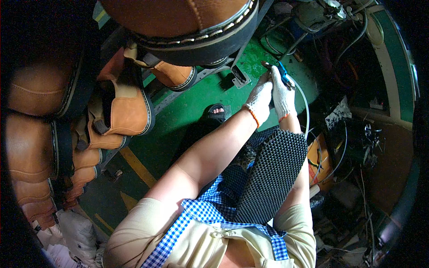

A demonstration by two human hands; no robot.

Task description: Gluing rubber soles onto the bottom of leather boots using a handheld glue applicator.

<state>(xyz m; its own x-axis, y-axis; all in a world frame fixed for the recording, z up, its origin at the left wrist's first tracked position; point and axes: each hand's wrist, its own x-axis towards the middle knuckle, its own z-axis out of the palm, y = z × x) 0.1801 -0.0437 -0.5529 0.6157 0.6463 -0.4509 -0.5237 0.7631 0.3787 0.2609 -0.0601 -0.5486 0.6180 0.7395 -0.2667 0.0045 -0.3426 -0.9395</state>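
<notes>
My right hand, in a white knit glove with an orange cuff, grips a small blue air gun. A pale hose runs from it back along my right forearm. My left hand, gloved the same way, is pressed close beside the right one with its fingers together. What it holds is hidden; a small dark tip shows at the fingertips. A black studded mat lies over my lap and covers part of my right forearm.
Brown leather shoes with dark soles and pale stitching hang in stacked rows on the left. One large shoe looms close overhead, near a metal rack rail. Cables and machine parts clutter the right side. Below is a green floor.
</notes>
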